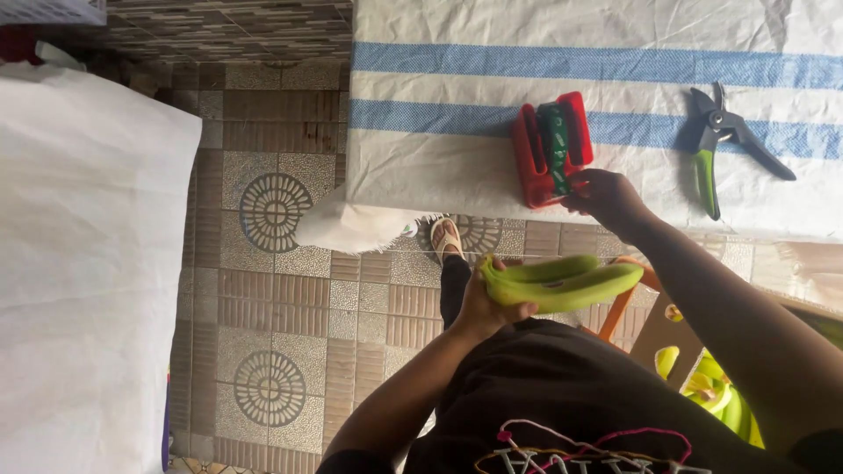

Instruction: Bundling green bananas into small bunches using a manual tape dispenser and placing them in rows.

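The left hand (pixel 481 307) was nearest the body, its fingers clamped round the stalk end of a small bunch of green bananas (pixel 562 283), which lay level above the lap, pointing to the person's right; below and to the right, more bananas (pixel 716 391) lay in a heap beside an orange frame (pixel 619 307); a sandalled foot (pixel 446 237) stood on the patterned tile floor (pixel 272 263); farther out the right hand (pixel 601 195) reached to the table edge, its fingertips pinched on the near end of a red tape dispenser (pixel 551 145) with a green roll; the dispenser sat on a white cloth with blue stripes (pixel 457 96); green-handled pruning shears (pixel 724 140) lay well apart to the right.
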